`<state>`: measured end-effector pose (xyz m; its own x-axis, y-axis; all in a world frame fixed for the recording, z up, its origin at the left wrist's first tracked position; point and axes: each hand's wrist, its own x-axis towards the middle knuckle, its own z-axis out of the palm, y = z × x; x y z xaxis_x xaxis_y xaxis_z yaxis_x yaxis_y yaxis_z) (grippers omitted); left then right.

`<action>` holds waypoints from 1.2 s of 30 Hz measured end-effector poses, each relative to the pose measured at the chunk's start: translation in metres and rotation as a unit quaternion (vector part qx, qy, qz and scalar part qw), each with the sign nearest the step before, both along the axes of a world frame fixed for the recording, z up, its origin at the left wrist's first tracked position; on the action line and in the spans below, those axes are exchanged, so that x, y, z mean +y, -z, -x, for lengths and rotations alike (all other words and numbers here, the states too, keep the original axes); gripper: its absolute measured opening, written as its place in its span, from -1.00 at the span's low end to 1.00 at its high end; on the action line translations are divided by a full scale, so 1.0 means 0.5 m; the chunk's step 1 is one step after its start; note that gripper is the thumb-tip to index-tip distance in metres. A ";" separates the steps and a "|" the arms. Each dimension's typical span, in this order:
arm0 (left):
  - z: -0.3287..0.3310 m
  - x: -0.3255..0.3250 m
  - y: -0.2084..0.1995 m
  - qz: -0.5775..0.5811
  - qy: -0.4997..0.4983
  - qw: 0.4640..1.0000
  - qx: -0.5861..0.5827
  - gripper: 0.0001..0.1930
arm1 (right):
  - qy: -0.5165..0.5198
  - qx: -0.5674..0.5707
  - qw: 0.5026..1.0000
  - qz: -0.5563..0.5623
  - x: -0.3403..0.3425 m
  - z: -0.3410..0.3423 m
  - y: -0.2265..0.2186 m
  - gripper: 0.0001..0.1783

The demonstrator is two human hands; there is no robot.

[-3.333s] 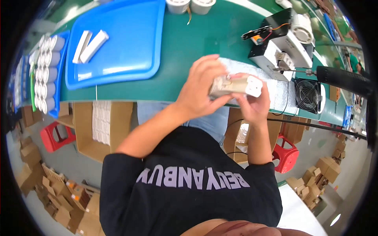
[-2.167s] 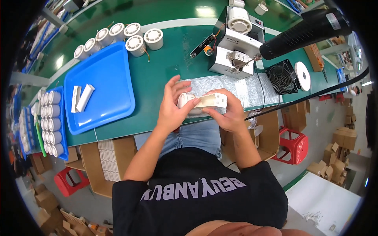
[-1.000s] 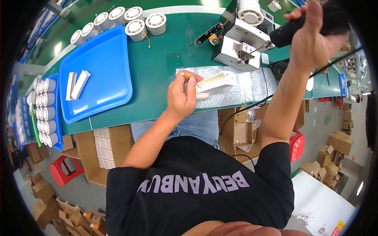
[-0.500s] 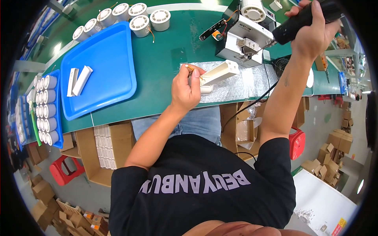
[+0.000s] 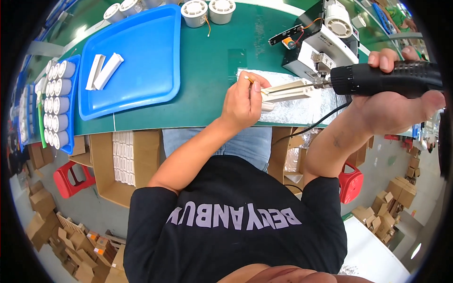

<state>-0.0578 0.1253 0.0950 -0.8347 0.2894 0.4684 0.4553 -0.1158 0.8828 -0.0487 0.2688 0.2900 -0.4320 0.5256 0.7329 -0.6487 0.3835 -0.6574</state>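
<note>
My left hand (image 5: 242, 101) is closed on the near end of a long white plastic housing (image 5: 295, 93), open along its top. A thin wire (image 5: 248, 79) with a small pale connector sticks up between its fingers. My right hand (image 5: 394, 111) grips a black electric screwdriver (image 5: 363, 79), held level over the table. The long metal bit (image 5: 299, 86) points left into the housing's channel; the tip is hard to make out near my left fingers. Bubble wrap (image 5: 323, 104) lies underneath. Part of another white piece (image 5: 267, 107) shows below the housing.
A bench machine (image 5: 321, 45) stands beyond the bubble wrap. Left on the green table is a blue tray (image 5: 137, 92) with two white bars (image 5: 108, 70); white round units (image 5: 194, 13) stand behind it. Far left, a blue crate (image 5: 75, 127) holds white cylinders. A black cable (image 5: 316, 126) crosses the table edge.
My right hand has brought the screwdriver down and turned it level, its bit now inside the housing. My left hand still holds the housing. The whole view has shifted.
</note>
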 end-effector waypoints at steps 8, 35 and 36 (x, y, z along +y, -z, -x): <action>0.002 -0.005 0.003 0.032 0.013 0.999 0.029 -0.90 | 0.056 -0.065 0.996 -0.019 -0.011 0.001 0.010 -0.14; 0.003 -0.007 -0.003 -0.006 0.023 0.998 -0.049 -0.89 | -0.350 -0.040 0.934 0.060 0.200 -0.055 -0.088 -0.38; 0.003 -0.003 0.001 0.002 0.031 0.999 -0.037 -0.89 | -0.118 -0.033 0.992 -0.028 0.186 -0.026 -0.074 -0.45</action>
<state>-0.0593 0.1237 0.0948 -0.8472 0.3443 0.4046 0.3806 -0.1380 0.9144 -0.0356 0.3618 0.3271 -0.5867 0.3621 0.7243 -0.6811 0.2632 -0.6833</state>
